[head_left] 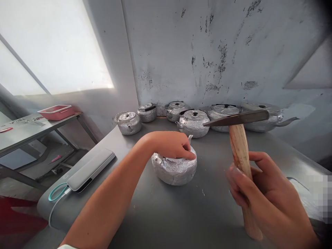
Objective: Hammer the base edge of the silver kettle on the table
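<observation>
Upright in front of me, a hammer with a wooden handle point(240, 145) and a long, narrow metal head point(236, 119) is held by my right hand point(261, 190), its fingers wrapped round the handle. The head is raised above the table, apart from the kettles. A small silver kettle point(176, 173) with a hammered, dented surface stands near the middle of the table. My left hand point(175, 145) reaches over its top and grips it at the rim, thumb on the near right side. Most of that hand's fingers are hidden, and the kettle's short spout shows behind them.
Several similar silver kettles point(194, 124) stand along the wall at the back of the grey table point(181, 218). A white power bank point(90, 169) with a cable lies at the left edge. Farther left, a pink basket point(58, 112) sits on another table.
</observation>
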A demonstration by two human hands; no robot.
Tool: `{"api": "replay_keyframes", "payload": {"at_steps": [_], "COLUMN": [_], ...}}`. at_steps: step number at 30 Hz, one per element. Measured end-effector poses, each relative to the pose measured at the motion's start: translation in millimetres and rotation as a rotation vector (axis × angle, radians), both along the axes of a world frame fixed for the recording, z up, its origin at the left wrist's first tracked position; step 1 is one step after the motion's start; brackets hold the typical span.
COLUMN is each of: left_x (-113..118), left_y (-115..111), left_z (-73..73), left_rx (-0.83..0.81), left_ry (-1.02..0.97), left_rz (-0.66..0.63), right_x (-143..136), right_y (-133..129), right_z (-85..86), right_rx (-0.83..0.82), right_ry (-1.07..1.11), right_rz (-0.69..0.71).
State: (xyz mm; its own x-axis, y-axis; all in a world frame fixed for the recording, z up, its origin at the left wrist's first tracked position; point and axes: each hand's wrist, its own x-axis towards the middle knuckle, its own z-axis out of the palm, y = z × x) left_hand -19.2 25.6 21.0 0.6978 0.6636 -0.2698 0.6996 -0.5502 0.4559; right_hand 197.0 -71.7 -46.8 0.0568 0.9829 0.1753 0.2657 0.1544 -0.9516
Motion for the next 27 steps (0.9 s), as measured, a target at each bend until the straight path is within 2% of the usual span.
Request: {"api": "replay_keyframes", "payload": {"at_steps": [7, 10, 15, 23, 27], "left_x": [0.1, 0.3, 1.8, 3.1, -7.1], "left_y": [1.3, -0.6, -4.8, -6.3, -8.0], "left_z": [-3.0, -1.5, 3.9, 5.7, 14.5], "left_rx": [-0.05, -0.083, -0.132, -0.166, -0.157], "left_ry": [0.016, 0.03, 0.103, 0.138, 0.07], "left_rz": [-0.009, 0.005, 0.002, 0.026, 0.124], "right_x": [6.1, 11.5, 15.1, 17.7, 16.6], "right_y": [5.0, 8.7, 11.3, 15.8, 13.0], "right_z": [-5.4, -10.0, -12.8, -14.3, -11.0], "right_rx": [0.016, 0.041, 0.058, -0.003, -0.069], "right_ry": [-0.044, -0.056, -0.044, -0.101, -0.108], "right_rz": [0.056, 0.096, 0.086, 0.125, 0.157]}}
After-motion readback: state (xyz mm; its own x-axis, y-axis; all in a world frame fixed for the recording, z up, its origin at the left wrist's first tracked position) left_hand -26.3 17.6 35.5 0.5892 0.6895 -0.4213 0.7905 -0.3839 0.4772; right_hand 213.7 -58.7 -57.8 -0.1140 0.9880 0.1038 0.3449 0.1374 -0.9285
